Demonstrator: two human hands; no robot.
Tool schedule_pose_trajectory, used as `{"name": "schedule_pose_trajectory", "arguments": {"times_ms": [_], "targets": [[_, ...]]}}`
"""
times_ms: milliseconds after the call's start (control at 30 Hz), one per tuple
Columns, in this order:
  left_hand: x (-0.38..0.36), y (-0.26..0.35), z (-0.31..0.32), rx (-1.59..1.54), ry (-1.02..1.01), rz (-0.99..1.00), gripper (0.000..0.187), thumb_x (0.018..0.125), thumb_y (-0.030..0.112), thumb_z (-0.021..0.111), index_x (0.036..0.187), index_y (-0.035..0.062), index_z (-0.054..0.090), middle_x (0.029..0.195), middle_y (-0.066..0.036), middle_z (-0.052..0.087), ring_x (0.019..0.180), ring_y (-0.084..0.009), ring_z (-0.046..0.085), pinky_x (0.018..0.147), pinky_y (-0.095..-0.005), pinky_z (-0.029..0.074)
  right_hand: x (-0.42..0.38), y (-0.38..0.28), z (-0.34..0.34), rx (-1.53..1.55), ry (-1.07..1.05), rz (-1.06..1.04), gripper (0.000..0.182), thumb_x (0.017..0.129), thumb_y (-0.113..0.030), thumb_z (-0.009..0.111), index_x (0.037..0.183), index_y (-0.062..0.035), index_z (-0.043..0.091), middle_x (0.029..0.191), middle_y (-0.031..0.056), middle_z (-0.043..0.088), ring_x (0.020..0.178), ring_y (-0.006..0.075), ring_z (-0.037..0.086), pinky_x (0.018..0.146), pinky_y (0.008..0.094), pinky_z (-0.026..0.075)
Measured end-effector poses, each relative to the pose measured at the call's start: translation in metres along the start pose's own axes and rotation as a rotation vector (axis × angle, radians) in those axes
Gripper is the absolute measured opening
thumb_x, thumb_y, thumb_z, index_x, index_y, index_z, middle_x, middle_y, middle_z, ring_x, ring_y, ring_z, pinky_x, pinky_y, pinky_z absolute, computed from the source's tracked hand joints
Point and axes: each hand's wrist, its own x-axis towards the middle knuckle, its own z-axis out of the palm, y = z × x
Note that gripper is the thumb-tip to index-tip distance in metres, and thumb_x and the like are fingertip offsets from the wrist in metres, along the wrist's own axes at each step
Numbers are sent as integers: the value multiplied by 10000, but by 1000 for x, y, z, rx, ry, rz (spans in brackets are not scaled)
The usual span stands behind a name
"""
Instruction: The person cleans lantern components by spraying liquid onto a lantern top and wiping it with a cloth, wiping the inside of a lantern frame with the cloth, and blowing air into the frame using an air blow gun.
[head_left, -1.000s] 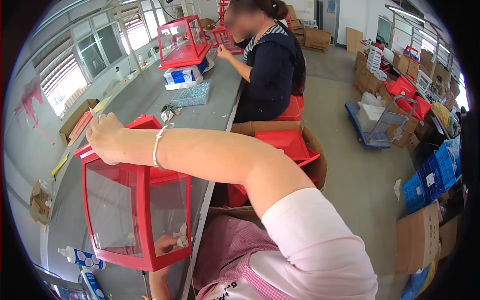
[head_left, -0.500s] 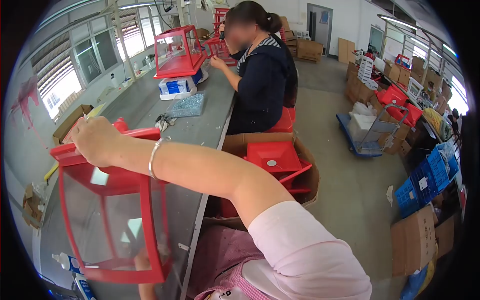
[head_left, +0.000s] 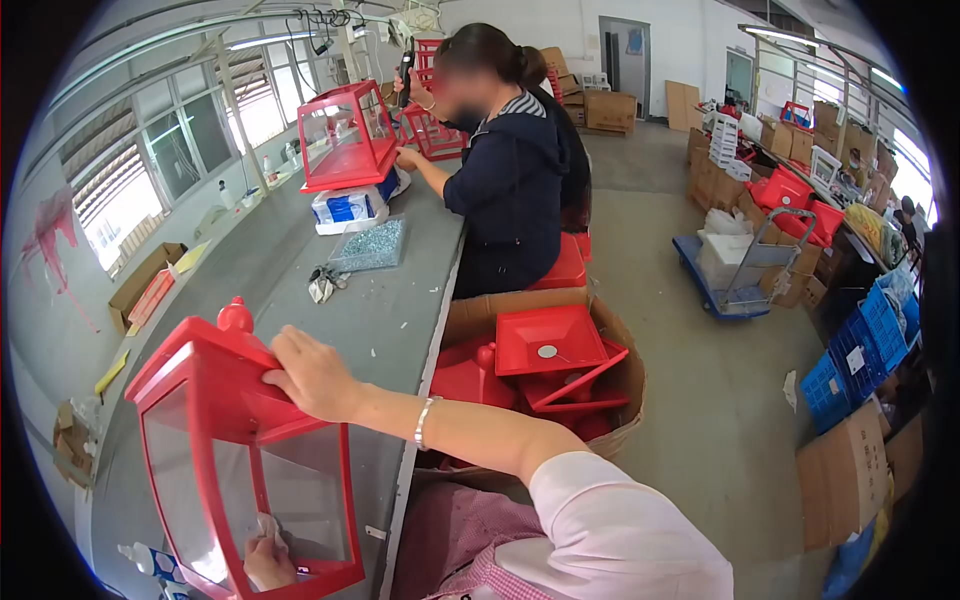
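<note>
A red lantern frame with clear panes (head_left: pixel 205 450) stands tilted on the grey workbench (head_left: pixel 400 310), its red roof and round knob at the top. My right hand (head_left: pixel 318 375), with a bangle at the wrist, is closed on the near right edge of the roof. Low down, my left hand (head_left: pixel 268 562) shows through the lantern panes with its fingers around a crumpled white cloth (head_left: pixel 270 528). Whether this hand is inside the lantern or behind it, I cannot tell.
Beyond a tray of small bluish pieces (head_left: pixel 370 245), a co-worker (head_left: pixel 510 190) sits at another red lantern (head_left: pixel 350 140). Red parts fill a cardboard box (head_left: pixel 620 440) right of the bench. Bottles (head_left: pixel 150 560) stand at the lower left. A blue trolley (head_left: pixel 730 290) is on the floor.
The lantern has turned and tipped. My right hand has moved from its far left top corner to the right edge of the roof. My left hand and the cloth now show more clearly.
</note>
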Motion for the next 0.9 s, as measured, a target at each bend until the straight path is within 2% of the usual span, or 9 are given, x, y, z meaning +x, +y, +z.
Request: {"name": "schedule_pose_trajectory", "arguments": {"times_ms": [167, 233, 267, 333, 433, 600, 667, 767, 900], "targets": [[27, 13, 39, 85, 260, 179, 188, 808, 26, 674, 989, -17, 699, 866, -159, 665, 748, -309, 659, 679, -400, 523, -42, 32, -12, -20, -73, 139, 265, 873, -114, 657, 975, -16, 432, 956, 181, 484, 899, 415, 525, 735, 485, 443], [67, 6, 56, -381, 72, -227, 196, 845, 96, 672, 1032, 87, 731, 1020, -225, 684, 911, -387, 679, 738, -436, 538, -46, 35, -14, -28, -84, 151, 260, 876, -111, 651, 974, -16, 430, 955, 182, 481, 902, 414, 522, 735, 484, 442], [56, -30, 87, -385, 65, -231, 196, 845, 96, 672, 1032, 87, 731, 1020, -225, 684, 911, -387, 679, 738, -436, 538, -48, 36, -15, -35, -94, 156, 256, 879, -109, 646, 973, -16, 427, 954, 182, 478, 904, 413, 519, 735, 482, 440], [156, -30, 125, -427, 101, -182, 278, 931, 258, 555, 1110, 127, 722, 1004, -174, 696, 898, -310, 663, 782, -408, 530, -52, 37, -17, -46, -109, 174, 251, 883, -106, 641, 973, -16, 424, 952, 183, 475, 907, 412, 516, 735, 481, 439], [143, -78, 177, -475, 134, -129, 410, 1016, 419, 437, 1188, 168, 713, 989, -122, 708, 885, -233, 648, 827, -380, 521, -51, 41, -16, -53, -103, 127, 249, 874, -65, 645, 985, -19, 428, 939, 168, 459, 863, 396, 498, 721, 457, 426], [114, 24, 119, -596, -7, -172, 259, 839, 86, 609, 1069, 10, 703, 959, -104, 668, 815, -170, 624, 713, -308, 503, -51, 42, -13, -43, -105, 144, 248, 873, -65, 646, 977, -19, 426, 933, 166, 457, 867, 395, 498, 722, 459, 427], [147, 105, 81, -635, -61, -191, 253, 769, -48, 678, 1021, -53, 700, 947, -96, 652, 787, -145, 615, 667, -279, 496, -51, 41, -13, -56, -97, 142, 248, 873, -68, 643, 976, -17, 423, 930, 166, 456, 866, 394, 497, 721, 459, 427], [137, 131, 91, -756, -141, -25, 258, 746, -51, 684, 1003, -46, 712, 956, -109, 652, 813, -161, 633, 682, -277, 509, -52, 38, -15, -63, -92, 141, 254, 868, -77, 646, 975, -16, 424, 930, 170, 460, 874, 399, 499, 725, 461, 430], [108, 142, 83, -920, -356, -45, 274, 759, -40, 691, 1029, -12, 721, 987, -131, 675, 844, -203, 666, 747, -325, 547, -47, 39, -23, -78, -98, 133, 268, 853, -99, 660, 987, -17, 443, 944, 184, 480, 898, 417, 510, 737, 470, 440]]}}
